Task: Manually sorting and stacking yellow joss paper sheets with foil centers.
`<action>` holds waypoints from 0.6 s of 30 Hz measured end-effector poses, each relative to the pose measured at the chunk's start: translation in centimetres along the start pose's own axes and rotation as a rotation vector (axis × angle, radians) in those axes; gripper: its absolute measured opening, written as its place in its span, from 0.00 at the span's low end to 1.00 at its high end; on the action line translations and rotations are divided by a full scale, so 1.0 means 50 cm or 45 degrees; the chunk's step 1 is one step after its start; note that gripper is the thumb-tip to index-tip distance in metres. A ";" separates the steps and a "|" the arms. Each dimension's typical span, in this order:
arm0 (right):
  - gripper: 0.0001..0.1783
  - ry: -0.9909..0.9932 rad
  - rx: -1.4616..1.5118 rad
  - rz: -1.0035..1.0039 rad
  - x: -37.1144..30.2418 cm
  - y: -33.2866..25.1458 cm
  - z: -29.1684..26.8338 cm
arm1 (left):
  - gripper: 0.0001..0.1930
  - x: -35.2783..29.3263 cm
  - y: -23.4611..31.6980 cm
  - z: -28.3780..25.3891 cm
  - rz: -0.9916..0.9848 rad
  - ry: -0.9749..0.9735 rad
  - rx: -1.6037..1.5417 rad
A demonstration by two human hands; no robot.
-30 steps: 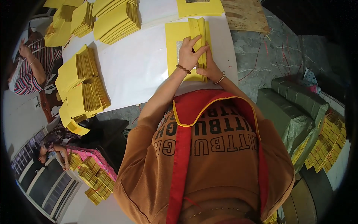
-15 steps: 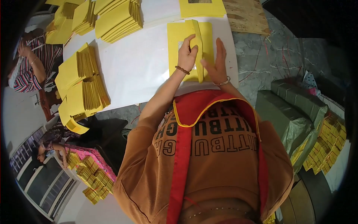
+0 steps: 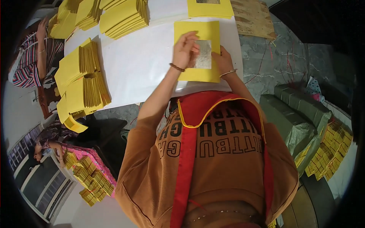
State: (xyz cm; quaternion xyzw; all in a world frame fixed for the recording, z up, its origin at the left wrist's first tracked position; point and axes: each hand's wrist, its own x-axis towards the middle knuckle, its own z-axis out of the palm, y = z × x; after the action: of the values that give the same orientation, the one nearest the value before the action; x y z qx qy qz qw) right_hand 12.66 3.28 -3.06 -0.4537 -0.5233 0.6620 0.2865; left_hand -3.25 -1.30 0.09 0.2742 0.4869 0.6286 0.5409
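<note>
A flat yellow paper sheet (image 3: 198, 75) with a silver rectangle (image 3: 204, 53) in its middle lies on the white table in front of me. Over its left part hovers my left hand (image 3: 185, 52), a beaded bracelet at the wrist. Its fingers are loosely bent, slightly blurred and a little apart, with nothing seen in them. My right hand (image 3: 225, 62) is closed on the sheet's right edge, the thumb on top and the other fingers partly hidden.
Several stacks of folded yellow paper (image 3: 125, 19) cover the table's far left, with more stacks (image 3: 93, 89) along its left edge. Another silver-marked yellow sheet (image 3: 211, 9) lies beyond mine. Two people are at the left. Green wrapped bundles (image 3: 292, 114) stand at the right.
The narrow folded yellow piece no longer lies across the sheet, and the silver rectangle is uncovered. My left hand moved slightly left; my right hand went from spread to gripping the sheet's edge.
</note>
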 end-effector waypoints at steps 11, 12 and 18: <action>0.21 -0.241 0.430 0.432 -0.020 -0.079 -0.020 | 0.23 -0.074 0.068 -0.087 0.956 -0.210 1.694; 0.21 -0.237 0.429 0.431 -0.024 -0.074 -0.024 | 0.21 -0.083 0.057 -0.086 1.004 -0.282 1.780; 0.22 0.032 0.116 -0.113 -0.072 -0.030 -0.092 | 0.17 -0.137 0.031 -0.096 0.858 -0.345 1.748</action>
State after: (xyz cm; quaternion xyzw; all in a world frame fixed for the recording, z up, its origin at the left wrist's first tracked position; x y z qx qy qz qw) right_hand 18.19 2.65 -0.72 -0.4248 -0.5085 0.6662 0.3423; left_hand -6.25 -9.22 0.93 0.7555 0.5873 0.2778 0.0845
